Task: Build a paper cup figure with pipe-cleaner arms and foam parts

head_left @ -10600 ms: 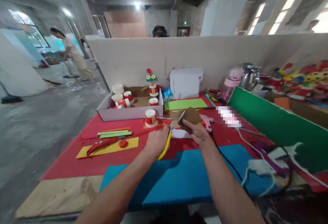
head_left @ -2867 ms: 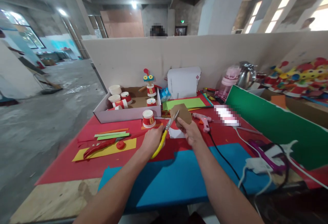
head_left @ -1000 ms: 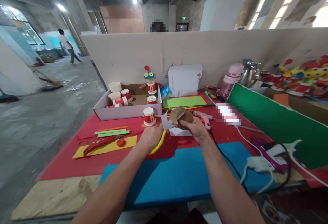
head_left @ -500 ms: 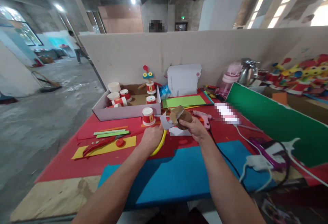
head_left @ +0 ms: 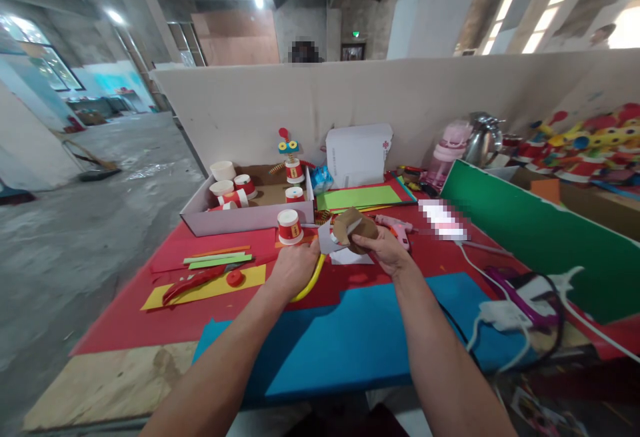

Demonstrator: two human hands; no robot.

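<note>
My left hand (head_left: 294, 267) is closed round yellow-handled scissors (head_left: 313, 275), whose blades reach up into a piece of brown cardboard (head_left: 356, 229). My right hand (head_left: 385, 251) pinches that cardboard from the right and holds it above the red sheet (head_left: 165, 320). A white paper scrap (head_left: 327, 238) hangs at the cardboard's left edge by the blades. Another white scrap (head_left: 350, 258) lies on the red sheet under my hands. A red-and-white paper cup (head_left: 289, 226) stands just left of the scissors.
A shallow box (head_left: 235, 215) with several cups stands at the back left. Yellow paper with a red cutter (head_left: 193, 283) lies left. A blue sheet (head_left: 350, 340) covers the near table. A pink glue gun (head_left: 397, 229), cables and a power strip (head_left: 505, 313) lie right, before a green board (head_left: 540, 243).
My hands have stayed in place with the scissors in the cardboard, which I have turned a little. A person walking far left has gone out of sight.
</note>
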